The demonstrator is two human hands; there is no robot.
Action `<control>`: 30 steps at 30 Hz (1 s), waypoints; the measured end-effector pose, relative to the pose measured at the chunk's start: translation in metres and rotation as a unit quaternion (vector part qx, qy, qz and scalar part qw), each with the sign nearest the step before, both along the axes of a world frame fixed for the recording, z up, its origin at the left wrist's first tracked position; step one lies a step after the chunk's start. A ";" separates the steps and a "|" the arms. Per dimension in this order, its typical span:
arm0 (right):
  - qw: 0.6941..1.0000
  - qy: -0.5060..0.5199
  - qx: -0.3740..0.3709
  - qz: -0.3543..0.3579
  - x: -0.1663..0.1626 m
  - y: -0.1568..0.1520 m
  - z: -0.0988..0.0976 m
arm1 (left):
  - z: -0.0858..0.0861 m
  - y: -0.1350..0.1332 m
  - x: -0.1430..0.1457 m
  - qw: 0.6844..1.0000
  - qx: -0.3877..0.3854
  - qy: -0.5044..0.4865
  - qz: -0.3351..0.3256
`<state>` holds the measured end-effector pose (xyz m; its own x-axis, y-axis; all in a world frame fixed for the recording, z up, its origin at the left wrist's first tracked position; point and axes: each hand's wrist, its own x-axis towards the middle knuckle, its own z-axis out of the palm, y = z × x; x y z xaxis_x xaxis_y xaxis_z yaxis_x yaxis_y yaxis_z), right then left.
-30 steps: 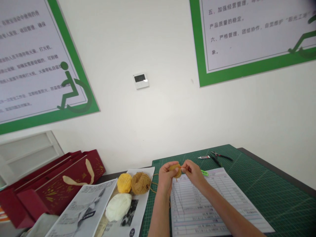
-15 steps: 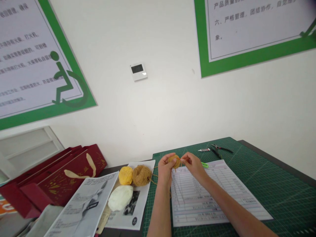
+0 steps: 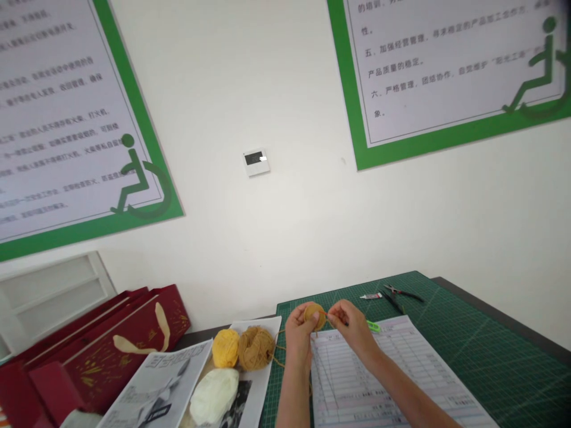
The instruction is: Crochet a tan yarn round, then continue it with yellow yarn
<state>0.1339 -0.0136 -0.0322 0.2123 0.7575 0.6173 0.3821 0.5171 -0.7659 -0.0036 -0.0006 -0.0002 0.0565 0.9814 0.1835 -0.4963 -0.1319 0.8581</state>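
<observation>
My left hand (image 3: pixel 298 333) is closed round a small mustard-brown crochet piece (image 3: pixel 315 315), held above a printed sheet (image 3: pixel 401 368) on the green cutting mat (image 3: pixel 491 345). My right hand (image 3: pixel 354 324) pinches close against the right side of the piece; what its fingertips hold is too small to name. A thin strand of brown yarn runs from the piece down to the brown yarn ball (image 3: pixel 256 348). A green-handled item (image 3: pixel 373 326) peeks out just behind my right hand.
A yellow yarn ball (image 3: pixel 225 348) and a cream one (image 3: pixel 214 395) lie on printed papers (image 3: pixel 151 392) left of the mat. Dark red gift bags (image 3: pixel 93 351) lie at the far left. Pliers (image 3: pixel 404 292) and a small tube (image 3: pixel 371 296) rest at the mat's back edge.
The view has tilted up, so the table sits lower in the picture. Both hands keep the same grip on the crochet piece.
</observation>
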 end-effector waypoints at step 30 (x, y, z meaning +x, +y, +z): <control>0.962 -0.092 0.244 -0.074 0.001 -0.035 0.024 | 0.036 -0.034 -0.007 0.816 0.447 0.242 0.275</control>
